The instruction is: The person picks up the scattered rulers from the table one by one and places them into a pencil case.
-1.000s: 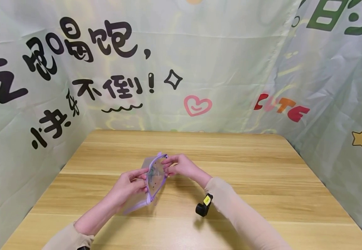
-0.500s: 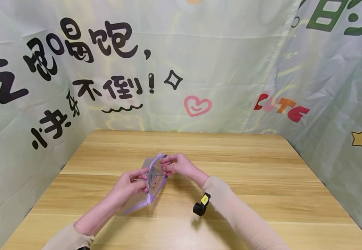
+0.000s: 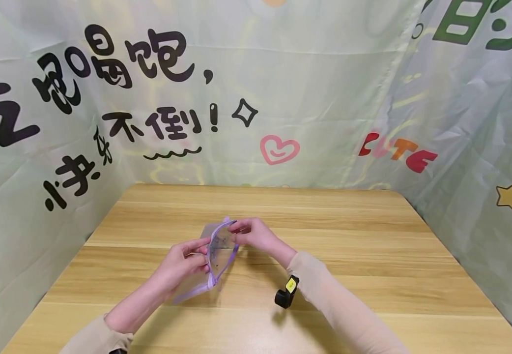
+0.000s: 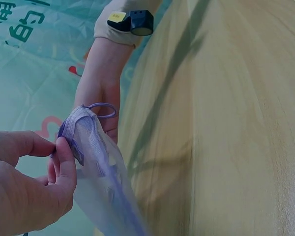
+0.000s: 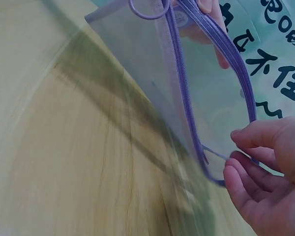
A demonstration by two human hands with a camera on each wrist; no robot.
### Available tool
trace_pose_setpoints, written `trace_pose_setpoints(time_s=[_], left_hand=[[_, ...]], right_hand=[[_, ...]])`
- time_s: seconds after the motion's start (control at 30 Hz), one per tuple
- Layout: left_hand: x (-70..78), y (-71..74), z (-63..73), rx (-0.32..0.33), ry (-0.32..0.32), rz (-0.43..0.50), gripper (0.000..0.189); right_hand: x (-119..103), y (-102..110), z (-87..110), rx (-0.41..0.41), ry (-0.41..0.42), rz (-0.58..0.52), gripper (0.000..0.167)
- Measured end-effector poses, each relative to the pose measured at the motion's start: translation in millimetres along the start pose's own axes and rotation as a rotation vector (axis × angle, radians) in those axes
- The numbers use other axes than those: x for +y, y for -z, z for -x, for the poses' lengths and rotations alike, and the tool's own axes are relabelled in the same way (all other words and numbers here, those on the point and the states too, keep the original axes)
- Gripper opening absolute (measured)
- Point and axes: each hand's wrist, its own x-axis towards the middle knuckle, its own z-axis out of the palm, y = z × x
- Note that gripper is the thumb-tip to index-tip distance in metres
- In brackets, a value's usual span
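Observation:
A see-through zip pouch (image 3: 191,283) with purple trim is held up over the table, its zipped mouth spread apart. My left hand (image 3: 185,260) pinches the near-left side of the mouth between thumb and fingers; the left wrist view shows that pinch at the purple zipper edge. At the far-right side, my right hand (image 3: 256,235) has its thumb and fingers around the other edge, near the zipper's end in the right wrist view. Small dark specks show on the pouch's clear wall. A purple loop (image 5: 148,17) hangs from one end of the zipper.
The wooden table (image 3: 349,231) spreads beneath both hands. A printed cloth (image 3: 327,88) hangs behind it and along both sides. A black wrist camera (image 3: 286,294) sticks out from the right sleeve (image 3: 340,300), low over the tabletop.
The right edge of the pouch's mouth has shifted slightly outward, so the opening looks a little wider. My right hand's fingers have shifted slightly at that edge; my left hand stays in place.

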Motion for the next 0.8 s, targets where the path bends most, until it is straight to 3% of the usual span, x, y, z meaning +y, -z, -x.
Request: trace_pose_setpoints(time_s=[0.8], left_hand=[[0.1, -3.1, 0.8, -0.009, 0.012, -0.001, 0.065]], right_hand=[[1.5, 7.2, 8.2, 0.007, 0.012, 0.023, 0.034]])
